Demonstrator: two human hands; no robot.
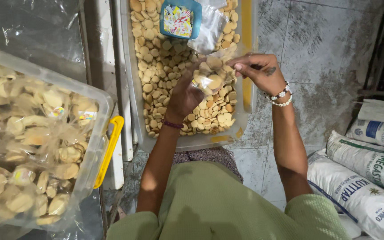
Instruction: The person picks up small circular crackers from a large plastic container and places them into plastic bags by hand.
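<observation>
A grey tiled floor (316, 40), stained and scuffed, is seen from above, with a person in a green garment seated over it. A small clear plastic bag (213, 75) filled with round pale biscuits is held up between both hands, directly above a long clear tray (245, 53). The bag is cupped from below and behind by the left hand (184, 95), whose fingers are curled closed around its lower part. Its upper edge is pinched by the right hand (258, 71), the fingertips being drawn together on the plastic (a beaded white bracelet is worn on that wrist, a dark band on the other). Beneath the bag, the tray is filled with loose biscuits (165, 58) of the same kind. At the far end of the tray, a small blue tub (179, 18) holding coloured paper slips is set on the biscuits, and just beside it a few empty clear bags (210, 26) are laid. To the left, a large clear bin (95, 133) with a yellow handle (110, 149) is packed with already filled bags of biscuits. To the right, white woven sacks (365, 178) are stacked on the floor.
</observation>
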